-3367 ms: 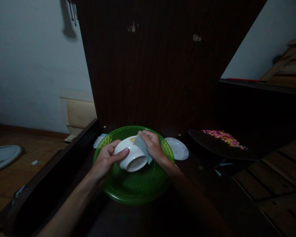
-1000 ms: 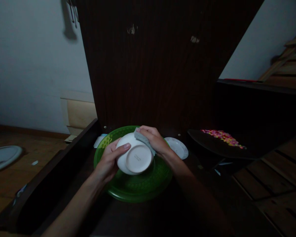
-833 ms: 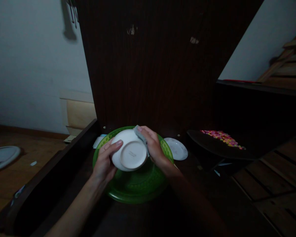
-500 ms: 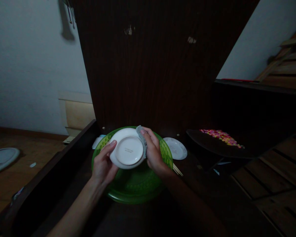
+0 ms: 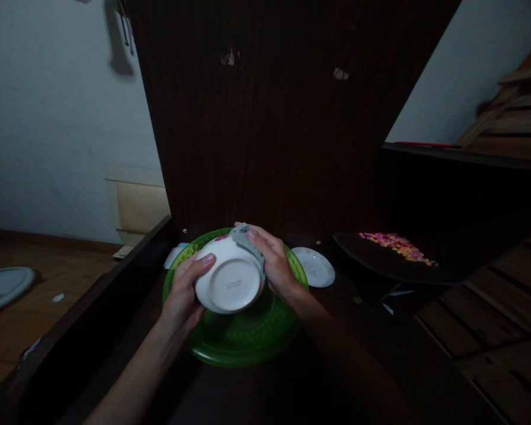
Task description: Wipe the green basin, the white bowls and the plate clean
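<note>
A white bowl (image 5: 234, 285) is tilted with its round foot toward me, and a bit of red pattern shows at its far side. My left hand (image 5: 184, 289) grips the bowl's left edge, thumb on the outer wall. My right hand (image 5: 272, 257) is closed on a grey cloth (image 5: 248, 239), pressed over the bowl's upper right rim and wall. Beneath both hands stands a green plastic basin (image 5: 248, 353) with a dimpled inner wall. The inside of the bowl faces away and is hidden.
A small white plate (image 5: 314, 267) lies right of the basin. Beyond it is a dark curved shelf (image 5: 371, 260) with a pink and yellow strip (image 5: 398, 247). Behind rises a dark wood panel (image 5: 265, 130). A low dark side board (image 5: 101, 301) borders the left.
The bowl has turned and tipped, so its foot sits lower and red pattern shows at the far side. My right hand and the cloth have slid left along the rim.
</note>
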The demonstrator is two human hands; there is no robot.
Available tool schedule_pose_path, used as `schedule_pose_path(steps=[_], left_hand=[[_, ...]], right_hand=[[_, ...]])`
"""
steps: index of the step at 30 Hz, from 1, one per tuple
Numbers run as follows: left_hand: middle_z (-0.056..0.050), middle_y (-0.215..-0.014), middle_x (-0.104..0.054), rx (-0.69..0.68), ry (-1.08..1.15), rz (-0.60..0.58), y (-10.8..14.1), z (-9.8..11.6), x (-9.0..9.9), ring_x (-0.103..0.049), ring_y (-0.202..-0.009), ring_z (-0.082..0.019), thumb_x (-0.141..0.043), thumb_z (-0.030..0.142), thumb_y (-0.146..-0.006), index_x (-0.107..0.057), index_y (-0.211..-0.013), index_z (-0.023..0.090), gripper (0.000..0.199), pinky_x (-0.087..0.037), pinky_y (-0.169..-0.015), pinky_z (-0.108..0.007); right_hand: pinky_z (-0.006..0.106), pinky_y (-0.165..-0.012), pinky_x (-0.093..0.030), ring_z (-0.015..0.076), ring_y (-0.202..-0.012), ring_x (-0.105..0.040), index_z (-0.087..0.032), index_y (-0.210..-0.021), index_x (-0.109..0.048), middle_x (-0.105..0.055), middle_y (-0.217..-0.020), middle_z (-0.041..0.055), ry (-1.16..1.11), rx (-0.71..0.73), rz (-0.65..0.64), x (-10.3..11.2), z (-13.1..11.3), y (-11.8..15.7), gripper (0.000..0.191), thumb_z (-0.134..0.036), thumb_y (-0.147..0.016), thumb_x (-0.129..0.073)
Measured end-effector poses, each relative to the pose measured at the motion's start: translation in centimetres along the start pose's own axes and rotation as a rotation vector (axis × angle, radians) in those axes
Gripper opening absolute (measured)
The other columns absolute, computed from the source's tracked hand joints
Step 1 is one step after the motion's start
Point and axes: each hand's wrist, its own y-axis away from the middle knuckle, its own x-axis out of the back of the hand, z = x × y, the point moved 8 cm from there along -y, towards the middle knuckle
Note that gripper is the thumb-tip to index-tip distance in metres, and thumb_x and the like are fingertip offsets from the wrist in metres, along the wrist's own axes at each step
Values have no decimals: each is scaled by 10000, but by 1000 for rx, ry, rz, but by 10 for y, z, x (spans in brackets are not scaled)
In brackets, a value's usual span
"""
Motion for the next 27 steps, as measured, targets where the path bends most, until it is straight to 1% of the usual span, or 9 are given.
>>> schedule_pose_path(steps=[4,7,10,14,16,18,20,24,27], left_hand=[[-17,-713,-751,-83,136,125,0,6,-2,-742,-864,-275,-787,338,-614,-733,-796,172,252,-608,-768,-329],[10,-673,-733,-110,183,153,0,9,-6,-738,-895,-271,-756,356,-632,-710,-745,204,195,-603,-808,-347],[9,-671,-726,-94,157,88,2,11,-7,-735,-887,-272,-785,364,-593,-687,-701,205,215,-601,-819,-365],[-31,-724,-740,-5,73,-32,7,9,-7,-735,-865,-300,-858,272,-468,-676,-691,176,303,-605,-797,-385],[-49,-748,-745,0,41,-14,8,9,-6,-736,-870,-309,-867,268,-474,-692,-732,158,331,-607,-783,-379],[-44,-736,-741,-45,49,54,9,13,-5,-739,-873,-303,-854,297,-513,-699,-747,151,317,-610,-775,-361],[-30,-703,-733,-89,86,125,9,15,-6,-740,-883,-295,-818,310,-557,-706,-750,151,274,-610,-782,-349],[-10,-685,-735,-155,194,248,10,16,-10,-739,-902,-262,-722,282,-659,-719,-750,168,146,-601,-834,-336],[2,-719,-748,-193,264,276,9,15,-12,-735,-919,-235,-671,278,-726,-716,-731,189,100,-583,-889,-333]], right_hand=[[366,-997,-490,211,-1107,-650,-256,-1097,-709,-727,-1163,49,-69,105,335,7,10,26,306,-435,-929,-527],[362,-1004,-484,197,-1123,-637,-279,-1128,-663,-699,-1204,49,-32,165,446,7,7,38,309,-449,-966,-463],[352,-951,-495,203,-1032,-653,-260,-1026,-669,-715,-1094,42,-14,149,351,9,-3,26,254,-455,-927,-541],[318,-840,-503,189,-877,-650,-225,-898,-686,-714,-901,16,30,-20,44,4,-10,-5,228,-444,-840,-654],[310,-840,-500,184,-869,-651,-217,-884,-698,-718,-878,13,25,-87,-52,0,-9,-12,230,-436,-819,-670],[317,-898,-490,188,-924,-657,-217,-902,-709,-733,-924,20,-2,-65,-44,-3,-11,-12,230,-426,-823,-656],[330,-961,-474,197,-993,-656,-220,-921,-710,-742,-991,29,-50,-13,57,-4,-9,-5,224,-409,-828,-634],[349,-995,-481,204,-1077,-647,-244,-1014,-671,-728,-1113,31,-160,22,424,2,9,25,262,-419,-840,-579],[354,-1008,-485,199,-1134,-630,-268,-1106,-631,-698,-1203,35,-194,49,503,0,15,39,317,-469,-882,-534]])
